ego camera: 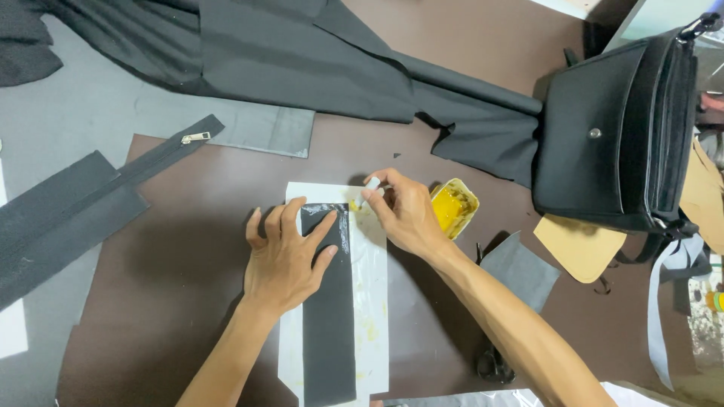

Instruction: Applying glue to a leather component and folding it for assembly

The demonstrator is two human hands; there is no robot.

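Observation:
My left hand [286, 252] lies flat with fingers spread on the upper end of a long black fabric strip [329, 324]. The strip rests on a white paper sheet [371, 290] stained with yellow glue. My right hand [403, 211] pinches a small white applicator [371, 186], its tip at the strip's top right corner. A wet shiny glue line runs along the strip's upper edge. Just right of that hand sits a small tub of yellow glue [453, 206].
A black bag [615, 136] stands at the right, tan pieces [579, 245] beneath it. Black cloth [302, 53] is draped across the back. A black zipper strip [83, 207] lies at the left. A grey fabric piece [520, 269] and a dark tool [494, 365] lie near my right forearm.

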